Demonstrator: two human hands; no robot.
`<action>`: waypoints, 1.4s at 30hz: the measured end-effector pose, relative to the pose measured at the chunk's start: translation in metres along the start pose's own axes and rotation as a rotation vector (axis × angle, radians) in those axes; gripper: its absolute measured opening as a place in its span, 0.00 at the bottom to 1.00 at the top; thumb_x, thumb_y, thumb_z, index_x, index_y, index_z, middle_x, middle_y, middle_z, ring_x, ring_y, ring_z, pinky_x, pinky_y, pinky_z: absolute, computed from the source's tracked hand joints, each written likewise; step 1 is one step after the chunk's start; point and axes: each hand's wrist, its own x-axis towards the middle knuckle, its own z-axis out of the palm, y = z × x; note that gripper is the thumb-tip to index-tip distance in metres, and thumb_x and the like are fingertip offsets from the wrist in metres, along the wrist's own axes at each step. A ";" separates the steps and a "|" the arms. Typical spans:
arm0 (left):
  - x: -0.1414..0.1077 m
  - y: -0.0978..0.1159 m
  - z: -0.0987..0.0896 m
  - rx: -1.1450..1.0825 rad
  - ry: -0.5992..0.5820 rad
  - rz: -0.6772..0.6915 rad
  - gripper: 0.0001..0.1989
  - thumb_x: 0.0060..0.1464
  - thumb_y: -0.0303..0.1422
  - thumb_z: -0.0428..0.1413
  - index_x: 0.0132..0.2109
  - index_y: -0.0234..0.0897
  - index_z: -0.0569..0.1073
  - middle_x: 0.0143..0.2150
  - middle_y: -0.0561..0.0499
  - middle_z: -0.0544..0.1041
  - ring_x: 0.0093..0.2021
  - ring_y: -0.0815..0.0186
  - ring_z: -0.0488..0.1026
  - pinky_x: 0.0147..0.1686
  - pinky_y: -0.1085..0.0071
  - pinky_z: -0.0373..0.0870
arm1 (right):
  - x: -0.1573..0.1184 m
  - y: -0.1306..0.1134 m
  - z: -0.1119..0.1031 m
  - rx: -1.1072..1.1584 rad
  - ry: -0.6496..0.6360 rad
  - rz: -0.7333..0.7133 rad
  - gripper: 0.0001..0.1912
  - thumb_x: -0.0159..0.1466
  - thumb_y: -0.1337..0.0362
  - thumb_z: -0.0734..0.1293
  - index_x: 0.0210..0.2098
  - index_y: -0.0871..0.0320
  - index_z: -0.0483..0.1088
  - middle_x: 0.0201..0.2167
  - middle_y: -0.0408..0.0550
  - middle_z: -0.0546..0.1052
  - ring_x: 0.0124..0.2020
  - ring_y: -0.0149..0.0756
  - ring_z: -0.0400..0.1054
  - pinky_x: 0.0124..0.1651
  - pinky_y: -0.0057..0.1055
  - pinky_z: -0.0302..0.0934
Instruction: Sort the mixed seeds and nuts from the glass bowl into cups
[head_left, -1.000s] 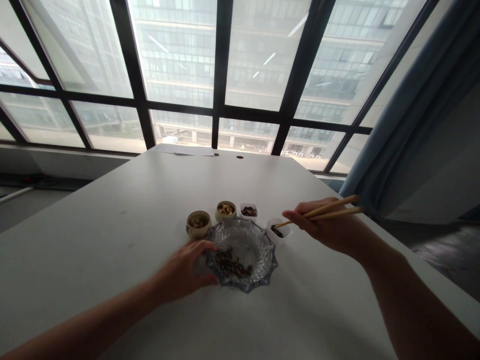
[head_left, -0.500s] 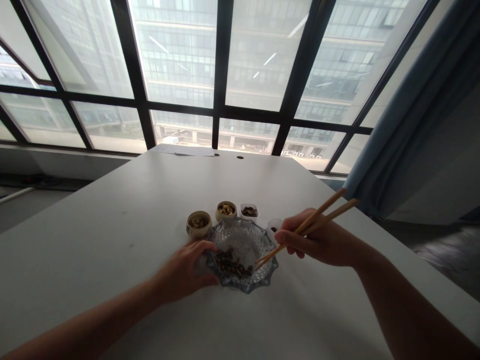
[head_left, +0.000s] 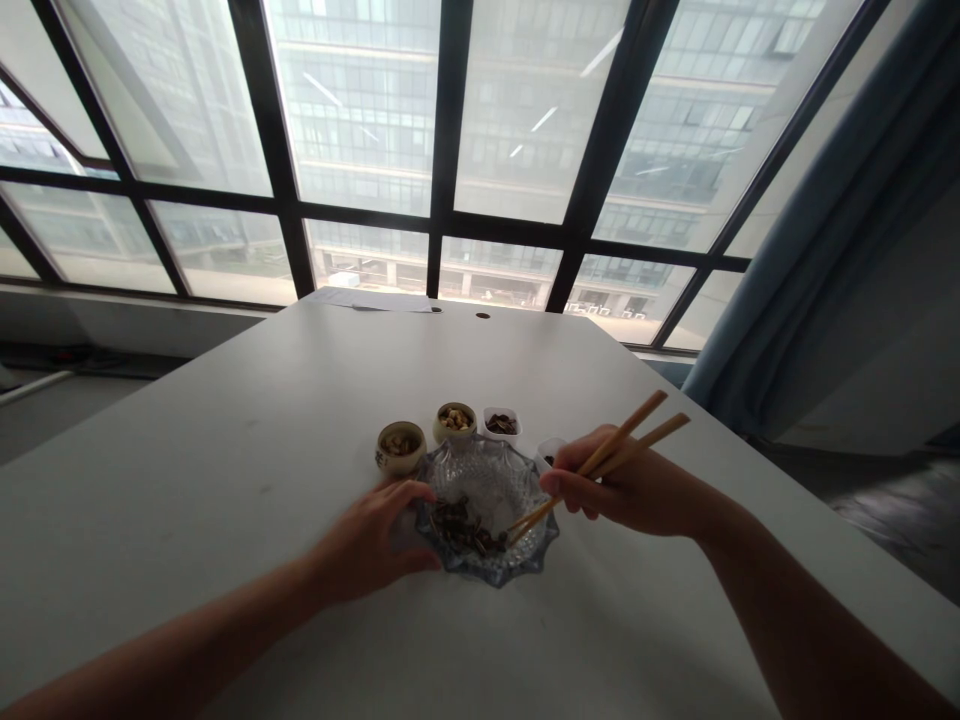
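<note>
A scalloped clear glass bowl (head_left: pixel 510 480) stands on the table, with a heap of small dark dried pieces (head_left: pixel 466 528) in its left front part. My left hand (head_left: pixel 382 535) grips the bowl's left edge, thumb at the front and fingers behind. In my right hand (head_left: pixel 607 485) is a pair of wooden chopsticks (head_left: pixel 634 425). Their tips are down inside the bowl, close to the right end of the dark heap; whether they pinch a piece I cannot tell.
Behind the bowl stand a cream cup (head_left: pixel 400 448) with brownish contents, another cup (head_left: pixel 455 421) with pale nut-like pieces, and a white dish (head_left: pixel 502 424) with dark flat pieces. A white dish (head_left: pixel 549 452) is partly behind my right hand. Paper sheets (head_left: pixel 375 299) lie at the white table's (head_left: pixel 300 400) far edge.
My right hand has shifted slightly left and the chopsticks' upper ends have swung left and down. Their tips stay by the dark heap. My left hand keeps its hold on the bowl.
</note>
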 end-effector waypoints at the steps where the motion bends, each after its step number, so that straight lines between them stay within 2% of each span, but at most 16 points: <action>1: 0.000 0.000 0.000 -0.001 0.000 0.002 0.26 0.46 0.44 0.70 0.51 0.43 0.75 0.50 0.45 0.79 0.49 0.53 0.76 0.51 0.61 0.74 | 0.000 0.000 0.000 -0.004 0.007 -0.011 0.28 0.69 0.43 0.62 0.27 0.61 0.72 0.19 0.45 0.72 0.19 0.29 0.67 0.21 0.23 0.59; 8: 0.000 -0.001 0.001 0.014 0.001 -0.004 0.27 0.45 0.43 0.70 0.51 0.43 0.75 0.50 0.45 0.79 0.49 0.52 0.76 0.52 0.59 0.74 | 0.005 0.002 0.007 -0.036 -0.012 -0.034 0.30 0.70 0.42 0.60 0.26 0.61 0.70 0.19 0.44 0.70 0.19 0.29 0.65 0.21 0.23 0.59; 15: 0.002 0.008 -0.005 0.025 -0.010 -0.020 0.27 0.45 0.43 0.70 0.51 0.41 0.75 0.49 0.45 0.80 0.49 0.52 0.78 0.51 0.59 0.75 | 0.008 0.000 0.012 -0.037 -0.011 -0.038 0.30 0.70 0.42 0.60 0.24 0.60 0.68 0.17 0.44 0.69 0.17 0.29 0.64 0.20 0.23 0.57; 23: 0.001 0.004 -0.004 0.019 0.004 0.004 0.26 0.45 0.43 0.70 0.51 0.42 0.75 0.49 0.45 0.80 0.48 0.53 0.77 0.50 0.61 0.75 | 0.008 0.009 0.011 -0.006 -0.020 -0.015 0.29 0.70 0.42 0.61 0.28 0.61 0.71 0.19 0.45 0.73 0.18 0.29 0.68 0.21 0.22 0.61; 30: 0.002 0.005 -0.005 0.014 -0.007 0.007 0.26 0.46 0.43 0.70 0.51 0.41 0.75 0.50 0.44 0.80 0.50 0.52 0.77 0.50 0.61 0.75 | 0.002 0.007 0.001 0.051 0.037 -0.012 0.26 0.69 0.44 0.63 0.28 0.61 0.74 0.21 0.47 0.77 0.19 0.30 0.71 0.21 0.22 0.64; 33: 0.001 0.002 -0.003 0.019 0.002 0.009 0.27 0.46 0.44 0.70 0.51 0.42 0.75 0.50 0.44 0.80 0.50 0.52 0.77 0.50 0.61 0.75 | 0.000 0.008 -0.004 0.121 0.123 -0.009 0.26 0.68 0.44 0.65 0.27 0.61 0.74 0.20 0.47 0.77 0.18 0.29 0.71 0.20 0.23 0.65; 38: 0.000 -0.003 0.001 0.020 0.005 0.018 0.27 0.46 0.45 0.69 0.52 0.42 0.74 0.50 0.45 0.79 0.49 0.52 0.77 0.50 0.60 0.74 | 0.004 0.010 -0.011 0.393 0.429 0.099 0.30 0.61 0.38 0.69 0.28 0.61 0.75 0.16 0.49 0.76 0.14 0.34 0.70 0.16 0.27 0.64; 40: 0.000 -0.003 0.002 0.016 -0.001 0.012 0.27 0.46 0.44 0.69 0.52 0.42 0.74 0.50 0.45 0.79 0.49 0.52 0.76 0.51 0.60 0.74 | 0.004 0.012 -0.014 0.386 0.498 0.105 0.31 0.59 0.35 0.69 0.27 0.61 0.75 0.15 0.49 0.76 0.14 0.35 0.69 0.15 0.28 0.63; 42: 0.001 -0.003 0.001 0.015 -0.003 0.008 0.27 0.46 0.44 0.69 0.52 0.42 0.74 0.51 0.45 0.79 0.50 0.52 0.76 0.51 0.60 0.74 | 0.001 0.014 -0.017 0.236 0.555 0.096 0.32 0.60 0.35 0.68 0.27 0.61 0.76 0.16 0.49 0.76 0.14 0.34 0.69 0.16 0.27 0.63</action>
